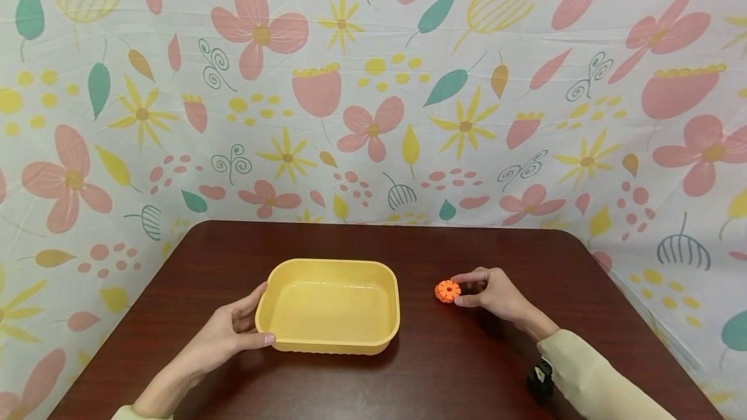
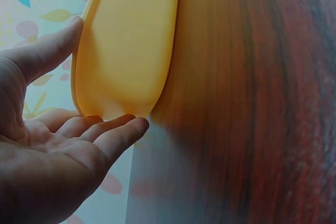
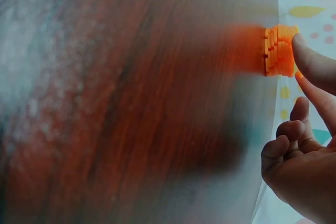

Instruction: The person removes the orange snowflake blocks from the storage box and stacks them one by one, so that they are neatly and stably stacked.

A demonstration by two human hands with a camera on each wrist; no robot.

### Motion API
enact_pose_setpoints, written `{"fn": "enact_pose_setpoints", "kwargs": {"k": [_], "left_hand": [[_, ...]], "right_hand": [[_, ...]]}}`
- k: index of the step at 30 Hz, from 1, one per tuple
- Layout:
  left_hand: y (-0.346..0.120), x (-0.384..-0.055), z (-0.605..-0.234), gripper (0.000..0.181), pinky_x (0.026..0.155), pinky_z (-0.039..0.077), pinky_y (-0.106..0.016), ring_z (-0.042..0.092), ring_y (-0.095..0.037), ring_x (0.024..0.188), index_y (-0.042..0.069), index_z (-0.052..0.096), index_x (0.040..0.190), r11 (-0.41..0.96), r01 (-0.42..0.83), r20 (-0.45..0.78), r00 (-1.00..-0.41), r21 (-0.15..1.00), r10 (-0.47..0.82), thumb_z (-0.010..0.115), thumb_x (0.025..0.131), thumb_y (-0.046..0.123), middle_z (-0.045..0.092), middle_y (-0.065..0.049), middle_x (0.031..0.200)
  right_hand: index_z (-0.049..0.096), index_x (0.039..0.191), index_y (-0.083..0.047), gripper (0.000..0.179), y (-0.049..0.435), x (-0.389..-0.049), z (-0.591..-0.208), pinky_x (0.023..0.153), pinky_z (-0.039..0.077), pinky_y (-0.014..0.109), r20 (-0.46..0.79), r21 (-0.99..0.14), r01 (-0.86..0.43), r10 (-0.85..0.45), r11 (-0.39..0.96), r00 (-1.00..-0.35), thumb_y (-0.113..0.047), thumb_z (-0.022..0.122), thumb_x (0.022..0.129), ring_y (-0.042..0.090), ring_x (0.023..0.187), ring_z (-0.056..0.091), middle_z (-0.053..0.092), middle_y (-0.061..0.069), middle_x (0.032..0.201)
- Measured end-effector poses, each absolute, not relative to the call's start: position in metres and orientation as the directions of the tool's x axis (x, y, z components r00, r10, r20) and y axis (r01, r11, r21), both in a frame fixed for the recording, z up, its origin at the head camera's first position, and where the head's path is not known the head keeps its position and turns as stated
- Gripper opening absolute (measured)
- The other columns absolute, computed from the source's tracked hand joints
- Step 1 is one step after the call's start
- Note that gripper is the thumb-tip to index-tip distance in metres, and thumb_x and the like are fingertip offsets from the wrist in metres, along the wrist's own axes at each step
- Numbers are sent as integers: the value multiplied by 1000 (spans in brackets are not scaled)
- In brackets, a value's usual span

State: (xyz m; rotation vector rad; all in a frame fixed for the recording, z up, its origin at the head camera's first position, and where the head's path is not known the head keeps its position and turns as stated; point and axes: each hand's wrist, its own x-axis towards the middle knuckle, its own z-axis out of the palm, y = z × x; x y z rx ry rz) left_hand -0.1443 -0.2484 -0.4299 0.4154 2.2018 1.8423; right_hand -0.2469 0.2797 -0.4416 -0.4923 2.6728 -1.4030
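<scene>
A yellow rectangular tray [image 1: 332, 313] with rounded corners sits on the table, left of its middle. My left hand [image 1: 218, 336] grips its left end, thumb by the front corner and fingers along the side. The left wrist view has the thumb and fingertips against the tray's wall [image 2: 126, 40]. To the tray's right is a short stack of orange notched discs [image 1: 447, 291], standing on the tabletop. My right hand [image 1: 496, 293] pinches this stack between thumb and index finger. In the right wrist view, the other fingers curl loosely below the orange discs [image 3: 278, 51].
The dark reddish-brown table [image 1: 362, 387] has rounded far corners. Behind it and at both sides hangs a white cloth [image 1: 373, 193] printed with flowers and leaves. A black band [image 1: 540, 378] is on the right wrist, by a pale sleeve [image 1: 595, 368].
</scene>
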Motion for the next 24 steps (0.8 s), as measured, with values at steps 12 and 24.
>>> {"fn": "enact_pose_setpoints", "kwargs": {"k": [12, 24], "left_hand": [[-247, -144, -429, 98, 97, 53, -27, 45, -46, 143, 3, 17, 168, 167, 43, -20, -932, 985, 361, 81, 94, 9, 24, -20, 170], [-256, -146, -427, 96, 99, 50, -27, 35, -49, 148, 2, 14, 168, 224, 56, -20, -946, 973, 323, 78, 97, 10, 17, -23, 171]], "right_hand": [[75, 128, -1, 49, 283, -242, -438, 59, 38, 27, 52, -812, -213, -296, 543, -954, -13, 91, 83, 25, 77, 46, 58, 15, 95], [78, 125, -10, 42, 304, -195, -420, 75, 53, 34, 246, -627, -320, -210, 710, -946, -29, 88, 89, 24, 92, 65, 72, 9, 113]]}}
